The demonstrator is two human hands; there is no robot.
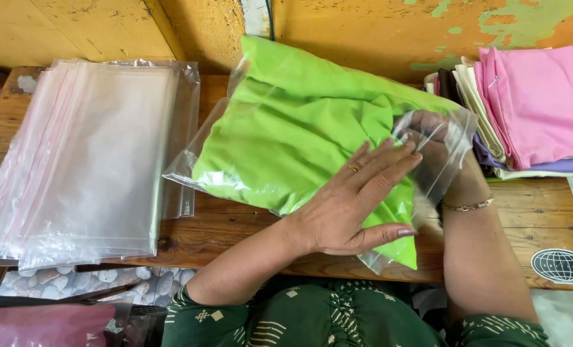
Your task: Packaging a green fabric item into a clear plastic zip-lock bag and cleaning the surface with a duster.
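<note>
Behind everything stands a yellow-orange wall (376, 26) with peeling paint that shows green patches. Below it runs a wooden table (531, 218), brown and worn, across the whole width of the view.

On the left part of the table lies a thick stack of empty clear plastic bags (87, 160), some with a thin red line along one edge. At the far right sits a pile of folded cloths (531, 103); the top one is pink, and cream, dark and purple ones are below it.

In the middle of the table lies the green folded cloth (286, 135), already inside a clear plastic bag (457, 138). The open mouth of this bag points to the right, near the folded pile.

The left hand (357, 205) lies flat on top of the bag, fingers stretched out and pressing on the cloth through the plastic; it grasps nothing. It wears a ring. The right hand (431, 138) is pushed inside the mouth of the bag, beside the green cloth. The plastic blurs it, so I cannot tell if it grips the cloth or only touches it. A thin bracelet (470, 205) is on the right wrist.
</note>
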